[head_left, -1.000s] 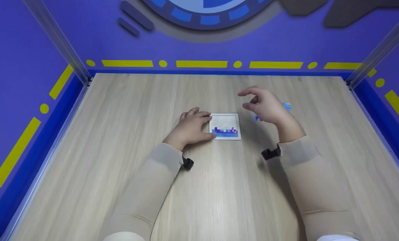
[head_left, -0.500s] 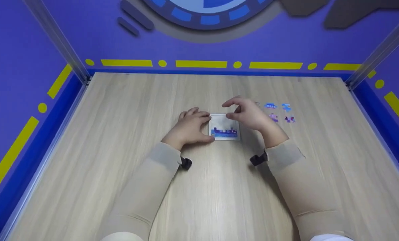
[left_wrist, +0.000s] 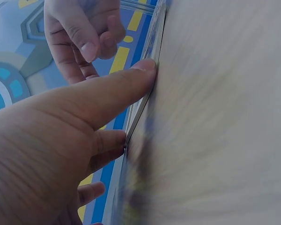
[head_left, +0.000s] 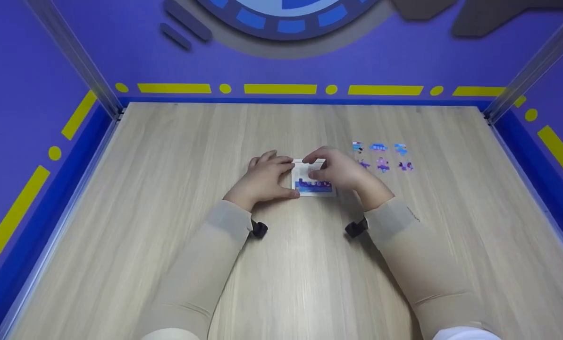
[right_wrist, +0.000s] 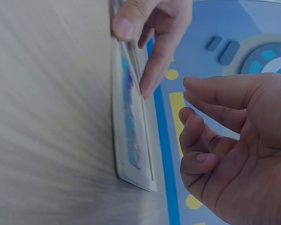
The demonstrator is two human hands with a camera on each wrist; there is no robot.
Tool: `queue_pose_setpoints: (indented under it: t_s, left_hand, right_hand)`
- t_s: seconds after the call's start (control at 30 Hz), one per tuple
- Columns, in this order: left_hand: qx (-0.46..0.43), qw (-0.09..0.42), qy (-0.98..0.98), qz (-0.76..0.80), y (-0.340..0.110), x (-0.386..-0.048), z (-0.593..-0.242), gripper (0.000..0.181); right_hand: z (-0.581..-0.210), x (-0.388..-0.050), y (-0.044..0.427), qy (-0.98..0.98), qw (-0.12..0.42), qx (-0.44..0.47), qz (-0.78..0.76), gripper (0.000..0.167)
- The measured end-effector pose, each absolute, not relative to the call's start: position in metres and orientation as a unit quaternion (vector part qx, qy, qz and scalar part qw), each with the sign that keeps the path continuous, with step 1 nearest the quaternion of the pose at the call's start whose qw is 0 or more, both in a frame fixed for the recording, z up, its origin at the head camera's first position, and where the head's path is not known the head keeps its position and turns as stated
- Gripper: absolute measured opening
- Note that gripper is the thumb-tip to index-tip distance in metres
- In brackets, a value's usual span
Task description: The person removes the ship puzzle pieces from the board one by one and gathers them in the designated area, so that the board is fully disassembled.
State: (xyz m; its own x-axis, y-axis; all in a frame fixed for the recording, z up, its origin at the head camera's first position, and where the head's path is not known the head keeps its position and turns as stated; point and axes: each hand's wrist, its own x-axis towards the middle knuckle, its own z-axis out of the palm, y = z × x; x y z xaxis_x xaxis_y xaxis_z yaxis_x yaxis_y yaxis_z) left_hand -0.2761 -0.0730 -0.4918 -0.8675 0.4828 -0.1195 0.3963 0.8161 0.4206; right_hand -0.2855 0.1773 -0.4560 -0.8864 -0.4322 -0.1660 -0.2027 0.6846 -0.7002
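Pale table (head_left: 286, 274), purple walls (head_left: 432, 61); left grip (head_left: 261, 182) spread against tray (head_left: 300, 170), right grip (head_left: 340, 171) loosely curled above.

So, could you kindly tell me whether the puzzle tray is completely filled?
No, the head view shows a bare whitish area of the puzzle tray above the blue-and-purple strip.

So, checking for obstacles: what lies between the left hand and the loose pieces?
In the head view, the tray and, partly over it, the right hand lie between the left hand and the pieces.
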Motion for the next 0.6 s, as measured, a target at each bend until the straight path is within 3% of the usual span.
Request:
queue_pose_setpoints:
  t_s: [0.6]
  left_hand:
    - [0.240, 0.102, 0.946, 0.192, -0.073, -0.278, -0.492, 0.093]
  right_hand:
    - [-0.472, -0.282, 0.163, 0.913, 0.184, -0.229, -0.282, 0.041]
